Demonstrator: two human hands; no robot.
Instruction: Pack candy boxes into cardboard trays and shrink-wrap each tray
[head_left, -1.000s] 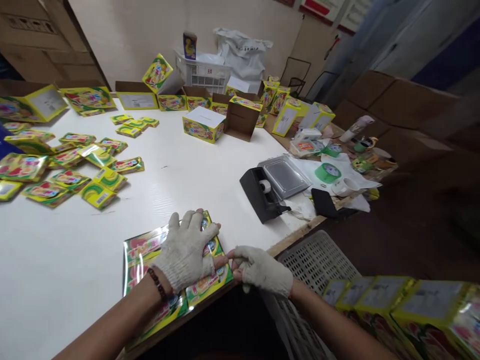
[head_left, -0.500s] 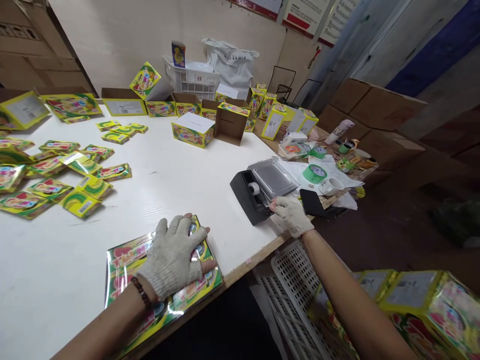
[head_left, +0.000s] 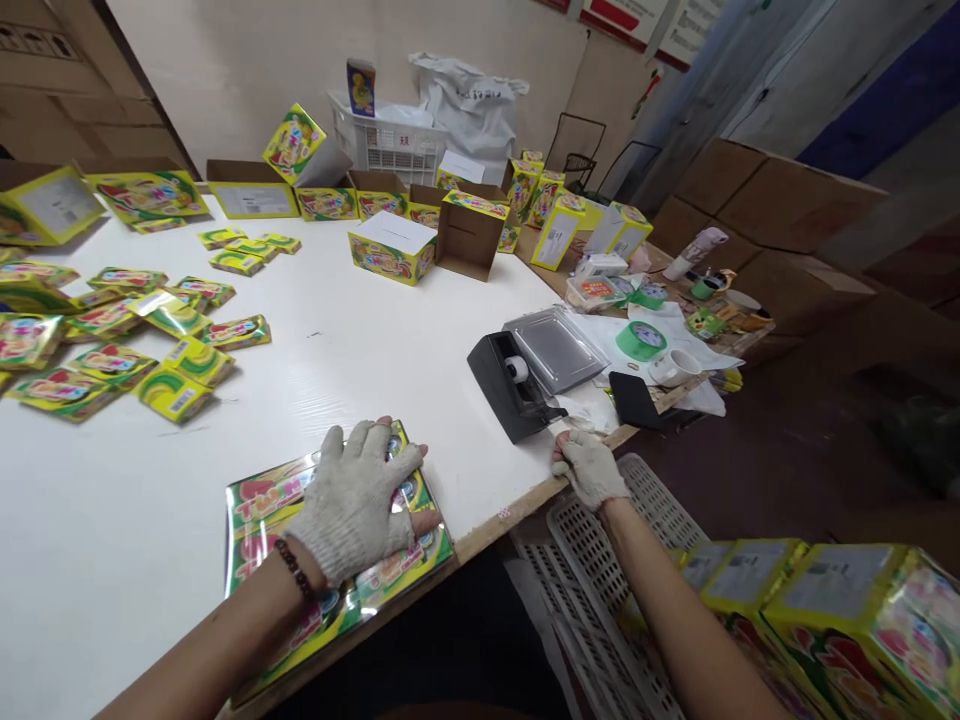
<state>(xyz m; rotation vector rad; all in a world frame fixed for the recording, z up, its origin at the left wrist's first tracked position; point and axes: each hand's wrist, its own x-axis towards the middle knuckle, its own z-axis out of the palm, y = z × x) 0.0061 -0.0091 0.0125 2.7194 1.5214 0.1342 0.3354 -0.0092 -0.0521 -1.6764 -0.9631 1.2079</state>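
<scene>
The wrapped bundle of packets point(head_left: 330, 545) lies flat at the near edge of the table point(head_left: 360, 350), its long axis running from the person's near left toward the far right, directly beneath the left hand point(head_left: 358, 505), which presses on it with fingers spread wide. The right hand point(head_left: 589, 468) is loosely curled at the table edge, just in front of the black tape dispenser point(head_left: 517, 385) holding a tape roll; whether it pinches tape cannot be told. Beyond both hands, open cardboard boxes point(head_left: 469, 235) stand; their contents cannot be seen.
</scene>
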